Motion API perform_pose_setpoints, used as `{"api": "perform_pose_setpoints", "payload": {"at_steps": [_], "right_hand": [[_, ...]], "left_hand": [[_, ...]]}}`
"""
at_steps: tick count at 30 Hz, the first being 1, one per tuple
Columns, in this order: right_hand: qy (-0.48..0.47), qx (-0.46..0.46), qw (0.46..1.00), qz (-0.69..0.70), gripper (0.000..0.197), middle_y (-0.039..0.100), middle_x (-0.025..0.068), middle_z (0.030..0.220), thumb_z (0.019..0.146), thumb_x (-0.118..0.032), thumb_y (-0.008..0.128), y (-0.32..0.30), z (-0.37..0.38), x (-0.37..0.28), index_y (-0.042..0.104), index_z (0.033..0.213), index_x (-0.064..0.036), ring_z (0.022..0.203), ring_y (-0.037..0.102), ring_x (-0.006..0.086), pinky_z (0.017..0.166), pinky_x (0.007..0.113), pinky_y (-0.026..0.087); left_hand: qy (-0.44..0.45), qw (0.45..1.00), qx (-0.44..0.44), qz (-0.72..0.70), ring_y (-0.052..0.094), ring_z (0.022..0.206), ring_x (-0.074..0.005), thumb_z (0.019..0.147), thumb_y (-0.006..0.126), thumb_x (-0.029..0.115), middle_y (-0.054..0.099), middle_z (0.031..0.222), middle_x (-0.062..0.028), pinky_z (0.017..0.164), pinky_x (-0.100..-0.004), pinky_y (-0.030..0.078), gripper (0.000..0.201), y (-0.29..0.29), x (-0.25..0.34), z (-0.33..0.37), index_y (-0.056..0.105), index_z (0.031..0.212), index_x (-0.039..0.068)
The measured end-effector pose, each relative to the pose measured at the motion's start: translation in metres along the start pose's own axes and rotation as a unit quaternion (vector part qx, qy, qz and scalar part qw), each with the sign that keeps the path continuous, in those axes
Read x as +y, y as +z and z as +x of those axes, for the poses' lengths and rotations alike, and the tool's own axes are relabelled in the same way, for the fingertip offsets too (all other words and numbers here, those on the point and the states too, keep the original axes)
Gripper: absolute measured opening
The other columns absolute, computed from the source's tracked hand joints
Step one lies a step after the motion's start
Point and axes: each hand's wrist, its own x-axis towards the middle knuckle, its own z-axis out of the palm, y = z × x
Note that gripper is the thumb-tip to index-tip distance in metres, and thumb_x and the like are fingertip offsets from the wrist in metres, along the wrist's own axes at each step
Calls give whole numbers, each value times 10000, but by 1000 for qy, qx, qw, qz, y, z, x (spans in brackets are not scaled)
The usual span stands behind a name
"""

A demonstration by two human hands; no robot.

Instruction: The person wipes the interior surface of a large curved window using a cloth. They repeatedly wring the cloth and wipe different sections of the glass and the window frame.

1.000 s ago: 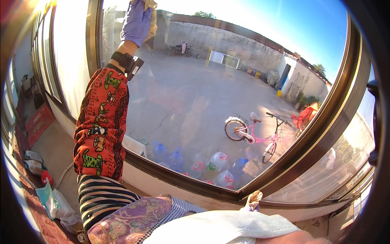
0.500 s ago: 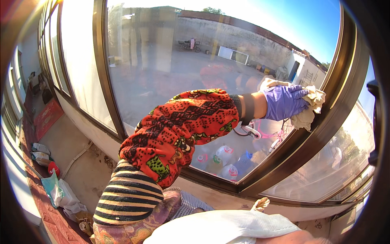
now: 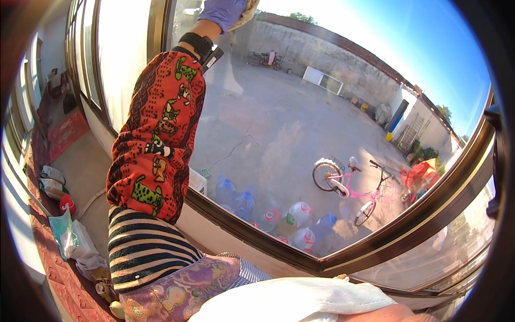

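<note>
Left hand wiping the top of the window with a cloth.
Left hand (image 3: 222, 12), in a purple glove, is reaching up at 12 o'clock and is clenching a pale cloth (image 3: 248, 8) against the glass (image 3: 279, 134), the red sleeve (image 3: 161, 129) rising from 8 o'clock. The right hand is not showing. A white sheet (image 3: 289, 300) is lying at 6 o'clock, and a pink bike (image 3: 348, 185) is standing outside at 3 o'clock. The wipe is looking mid-way: the cloth is working the upper edge, the lower pane is looking hazy and probably left, and I cannot tell how much is done.
</note>
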Motion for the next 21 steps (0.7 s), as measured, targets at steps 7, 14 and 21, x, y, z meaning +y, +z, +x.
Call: {"api": "perform_pose_setpoints", "payload": {"at_steps": [7, 14, 21], "right_hand": [[70, -51, 996, 25, 424, 649, 71, 980, 897, -185, 661, 7, -21, -24, 589, 1279, -14, 681, 585, 151, 565, 295, 488], [-41, -15, 998, -51, 434, 652, 107, 1138, 888, -128, 638, 13, -33, -9, 590, 1297, 7, 954, 624, 215, 845, 346, 513], [-35, -33, 998, -29, 457, 648, 115, 1184, 875, -131, 669, 3, -26, 15, 587, 1296, 25, 1018, 617, 212, 913, 345, 496]], "left_hand": [[-101, 992, -8, 69, 470, 1290, -385, 921, 515, 158, 556, 1284, -220, 1123, -457, 342, 457, 35, -90, -106, 503, 1346, -11], [-281, 940, 71, -179, 549, 1186, -364, 1023, 499, 227, 563, 1282, -205, 1039, -411, 429, 386, 41, -89, -286, 506, 1331, -5], [-240, 964, 17, -115, 432, 1359, -404, 995, 526, 185, 467, 1460, -211, 1150, -443, 346, 508, 27, -62, -310, 413, 1458, 9]]}}
